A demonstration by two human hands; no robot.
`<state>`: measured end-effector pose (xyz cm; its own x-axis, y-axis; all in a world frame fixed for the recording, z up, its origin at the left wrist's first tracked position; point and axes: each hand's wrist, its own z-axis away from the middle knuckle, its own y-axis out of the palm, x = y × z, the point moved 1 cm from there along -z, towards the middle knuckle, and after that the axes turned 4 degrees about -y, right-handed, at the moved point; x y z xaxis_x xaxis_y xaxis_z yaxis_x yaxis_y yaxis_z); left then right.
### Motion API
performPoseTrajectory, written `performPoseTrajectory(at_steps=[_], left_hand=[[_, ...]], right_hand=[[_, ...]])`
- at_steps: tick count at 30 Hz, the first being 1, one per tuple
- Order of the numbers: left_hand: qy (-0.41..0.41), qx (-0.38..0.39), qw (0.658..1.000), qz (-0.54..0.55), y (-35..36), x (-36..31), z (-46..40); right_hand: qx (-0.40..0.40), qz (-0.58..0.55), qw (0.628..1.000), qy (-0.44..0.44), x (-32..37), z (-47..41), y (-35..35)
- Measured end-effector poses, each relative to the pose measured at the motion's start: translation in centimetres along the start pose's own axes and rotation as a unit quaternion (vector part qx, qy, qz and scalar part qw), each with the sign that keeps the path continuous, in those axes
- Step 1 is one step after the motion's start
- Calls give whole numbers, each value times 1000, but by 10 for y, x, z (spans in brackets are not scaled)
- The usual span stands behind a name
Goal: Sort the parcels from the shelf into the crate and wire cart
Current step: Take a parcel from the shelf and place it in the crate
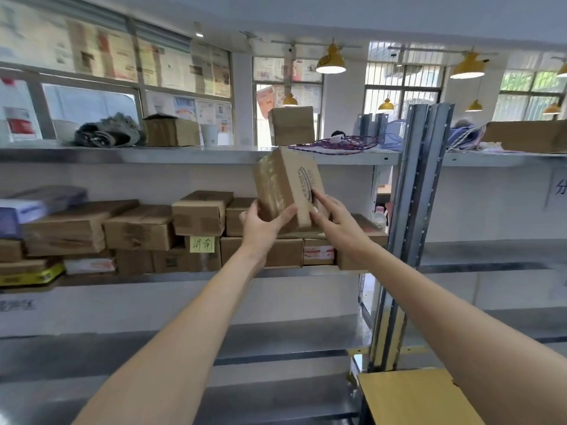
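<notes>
A small brown cardboard parcel (285, 185) with a round printed stamp is held tilted in front of the metal shelf (184, 276). My left hand (260, 223) grips its lower left corner from below, thumb on the front face. My right hand (329, 214) touches its right side with fingers stretched out along the stamped face. Behind it, several brown parcels (138, 227) are stacked in two layers on the middle shelf level. Neither the crate nor the wire cart is in view.
The top shelf board (153, 154) carries two cardboard boxes, a grey bundle, a white cup and a coil of cable (337, 145). A grey upright post (420, 191) stands just right of my hands. A yellow-brown flat surface (408, 397) lies at bottom right. Lower shelf levels hold nothing visible.
</notes>
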<state>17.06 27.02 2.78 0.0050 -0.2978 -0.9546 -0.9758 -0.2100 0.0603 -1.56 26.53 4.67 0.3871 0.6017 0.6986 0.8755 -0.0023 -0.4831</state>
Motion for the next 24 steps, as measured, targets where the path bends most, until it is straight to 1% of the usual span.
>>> performPoseTrajectory(at_steps=[3, 6, 8, 12, 17, 20, 22, 24], left_hand=[[16, -27, 998, 56, -24, -11, 7], [15, -60, 991, 121, -43, -19, 13], [14, -79, 987, 136, -58, -23, 18], [32, -119, 985, 119, -93, -27, 31], [13, -136, 985, 102, -134, -25, 52], [32, -173, 983, 46, -156, -28, 67], [34, -183, 982, 29, -170, -30, 74], [30, -198, 980, 10, -187, -32, 79]], right_hand=[[23, -75, 997, 25, 12, -5, 20], [51, -122, 991, 10, 24, -11, 40], [63, -137, 989, 7, 32, -17, 54], [87, -156, 984, -31, 44, -25, 82], [116, -216, 967, -66, 61, -21, 117], [124, -249, 959, -54, 72, -18, 137], [131, -260, 956, -41, 76, -18, 151], [142, -265, 953, -47, 85, -18, 166]])
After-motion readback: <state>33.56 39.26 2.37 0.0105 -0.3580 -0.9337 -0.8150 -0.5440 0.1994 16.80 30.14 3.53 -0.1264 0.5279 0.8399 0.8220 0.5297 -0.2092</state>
